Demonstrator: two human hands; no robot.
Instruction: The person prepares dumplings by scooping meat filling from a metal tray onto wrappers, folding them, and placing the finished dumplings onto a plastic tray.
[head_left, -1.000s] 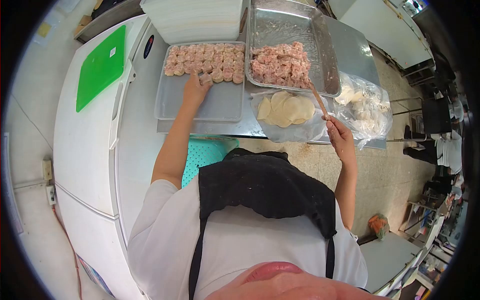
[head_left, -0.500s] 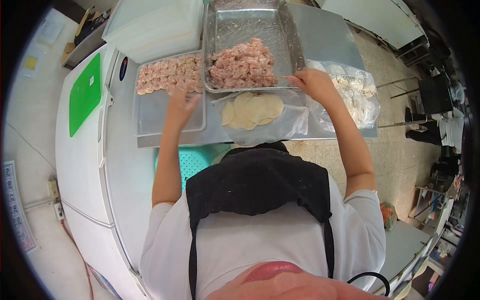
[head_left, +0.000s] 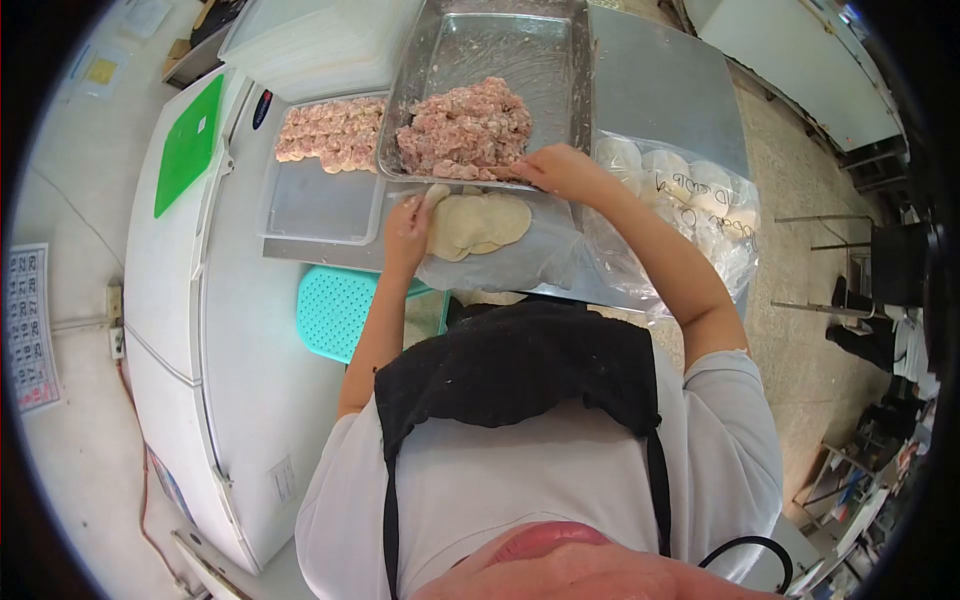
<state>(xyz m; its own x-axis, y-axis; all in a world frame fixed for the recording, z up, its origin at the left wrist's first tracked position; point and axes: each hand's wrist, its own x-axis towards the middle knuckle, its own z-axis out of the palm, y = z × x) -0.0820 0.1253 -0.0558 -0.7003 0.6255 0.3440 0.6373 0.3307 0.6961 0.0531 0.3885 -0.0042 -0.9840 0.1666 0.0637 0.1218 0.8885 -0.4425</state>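
Note:
At the left edge of the pale, round dumpling wrappers (head_left: 485, 222), my left hand (head_left: 404, 232) pinches one wrapper (head_left: 436, 196), which bends upward between the fingers. The other wrappers lie overlapping on a clear plastic sheet (head_left: 545, 262). Over the near rim of a metal tray (head_left: 555, 70), my right hand (head_left: 562, 172) is closed on a thin wooden stick (head_left: 503, 172), its end against the ground meat (head_left: 465, 125). To the left, a clear plastic tray (head_left: 322, 215) holds rows of filled dumplings (head_left: 330, 132) in its far part.
Bagged stacks of wrappers (head_left: 690, 190) lie right of the metal tray. Stacked plastic containers (head_left: 310, 45) stand at the far left. A white freezer (head_left: 200, 260) with a green board (head_left: 190, 145) is at left, and a turquoise stool (head_left: 335, 310) sits below the table edge.
My left hand has moved from the dumplings in the plastic tray to the wrappers and taken hold of one. My right hand has shifted left and slightly down with the stick. The view has tilted.

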